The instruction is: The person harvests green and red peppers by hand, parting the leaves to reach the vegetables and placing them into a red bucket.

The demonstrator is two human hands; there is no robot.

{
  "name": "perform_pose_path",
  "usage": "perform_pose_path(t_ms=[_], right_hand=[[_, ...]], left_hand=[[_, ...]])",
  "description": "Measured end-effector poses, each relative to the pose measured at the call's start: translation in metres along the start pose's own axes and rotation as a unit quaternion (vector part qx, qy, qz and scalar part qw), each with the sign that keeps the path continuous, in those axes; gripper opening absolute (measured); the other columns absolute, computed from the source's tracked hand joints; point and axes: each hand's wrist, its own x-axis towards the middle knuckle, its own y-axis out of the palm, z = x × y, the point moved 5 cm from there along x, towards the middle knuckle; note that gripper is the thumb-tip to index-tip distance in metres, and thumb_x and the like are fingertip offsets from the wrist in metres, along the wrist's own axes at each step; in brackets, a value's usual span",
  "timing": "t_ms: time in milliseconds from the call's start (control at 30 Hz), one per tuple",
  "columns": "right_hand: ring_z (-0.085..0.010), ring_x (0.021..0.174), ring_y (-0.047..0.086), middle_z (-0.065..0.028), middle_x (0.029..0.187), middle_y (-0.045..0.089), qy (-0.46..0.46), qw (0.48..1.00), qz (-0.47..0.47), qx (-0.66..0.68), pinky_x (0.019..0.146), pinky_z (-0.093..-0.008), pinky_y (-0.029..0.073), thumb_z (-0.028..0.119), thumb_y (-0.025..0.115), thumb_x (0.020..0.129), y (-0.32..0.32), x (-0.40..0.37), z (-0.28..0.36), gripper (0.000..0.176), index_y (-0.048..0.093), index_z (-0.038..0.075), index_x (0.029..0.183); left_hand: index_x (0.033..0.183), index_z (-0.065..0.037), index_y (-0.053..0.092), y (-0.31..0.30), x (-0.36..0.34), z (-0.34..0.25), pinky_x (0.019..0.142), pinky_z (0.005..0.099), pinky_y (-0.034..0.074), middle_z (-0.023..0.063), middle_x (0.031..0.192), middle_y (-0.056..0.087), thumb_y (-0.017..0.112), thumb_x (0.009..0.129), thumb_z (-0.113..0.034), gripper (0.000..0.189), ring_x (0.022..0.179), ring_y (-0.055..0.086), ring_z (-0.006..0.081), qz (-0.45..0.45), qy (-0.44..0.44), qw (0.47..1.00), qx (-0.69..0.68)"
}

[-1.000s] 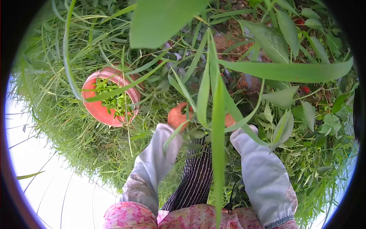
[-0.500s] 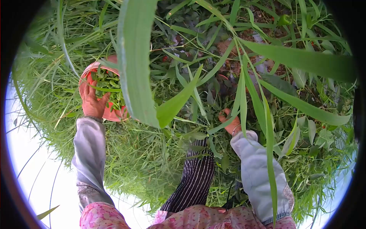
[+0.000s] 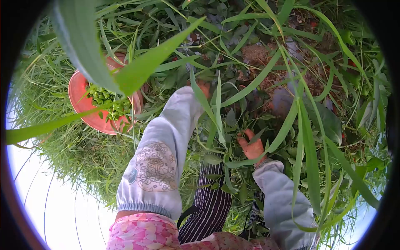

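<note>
My left hand point(image 3: 203, 88) reaches into the leafy plants at the centre; leaves cover most of it, so its fingers are hard to read. Lower and to the right, my right hand point(image 3: 252, 146) is among the pepper plant leaves point(image 3: 231, 118). Its fingers curl inward by the stems, and whatever they pinch is hidden. On the left, a reddish tub point(image 3: 78, 93) sits tilted in the grass with green chillies point(image 3: 102, 98) inside. A long grass blade crosses in front of it. Neither hand touches the tub.
Long grass blades point(image 3: 308, 146) hang close to the camera. Bare brown soil point(image 3: 277, 77) and scattered red bits show at upper right, with a green pepper point(image 3: 349, 37) at the edge. Below are striped trousers point(image 3: 210, 196) of the wearer.
My left hand has left the tub and moved right into the plants. The tub now sits tilted without a hand in it. My right hand has shifted slightly lower.
</note>
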Motion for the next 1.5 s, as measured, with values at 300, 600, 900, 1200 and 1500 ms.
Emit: perform_pose_path(t_ms=[300,600,900,1200,1500], right_hand=[[-0.0271,0.066,0.058,-0.0144,0.075,0.060,0.071,0.988,0.008,-0.140,0.063,-0.0376,0.044,0.024,0.061,0.081,0.001,0.001,0.021,0.024,0.057,0.012,0.101],[-0.0326,0.081,0.060,-0.0164,0.089,0.062,0.045,0.988,0.016,-0.148,0.072,-0.0378,0.046,0.021,0.063,0.081,0.001,0.003,0.014,0.026,0.056,0.009,0.102],[-0.0375,0.087,0.059,-0.0180,0.097,0.060,-0.006,0.847,0.052,-0.530,0.076,-0.0463,0.047,0.018,0.058,0.078,-0.022,0.018,0.133,0.038,0.052,0.004,0.112],[-0.0298,0.099,0.057,-0.0135,0.104,0.060,-0.062,0.899,0.334,-0.278,0.084,-0.0388,0.046,0.017,0.057,0.079,0.132,0.078,0.103,0.029,0.056,0.006,0.105],[-0.0231,0.104,0.057,-0.0080,0.104,0.064,-0.068,0.713,0.469,-0.516,0.093,-0.0431,0.035,0.019,0.054,0.080,0.147,0.070,0.060,0.030,0.062,0.019,0.109]], left_hand=[[0.106,-0.004,0.057,0.103,-0.105,0.013,0.077,0.0462,0.047,0.0173,0.096,0.063,0.047,0.087,-0.025,0.030,0.086,0.062,0.0336,-0.086,-0.072,0.967,-0.227],[0.106,0.001,0.054,0.075,-0.096,-0.005,0.081,0.0429,0.047,0.0229,0.102,0.059,0.045,0.085,-0.017,0.029,0.096,0.058,0.0376,-0.011,-0.127,0.983,-0.135],[0.130,-0.003,0.039,0.053,-0.124,-0.072,0.104,0.0463,0.029,0.0159,0.133,0.043,0.038,0.089,-0.017,0.044,0.121,0.041,0.0330,0.047,-0.219,0.969,-0.100],[0.124,-0.006,0.043,0.044,-0.145,-0.095,0.092,0.0394,0.038,0.0149,0.119,0.049,0.044,0.088,-0.019,0.038,0.108,0.047,0.0304,-0.064,-0.132,0.978,-0.151],[0.103,-0.010,0.061,-0.002,-0.189,-0.031,0.067,0.0370,0.052,0.0129,0.088,0.064,0.060,0.080,-0.019,0.024,0.077,0.063,0.0288,-0.055,-0.008,0.929,-0.367]])
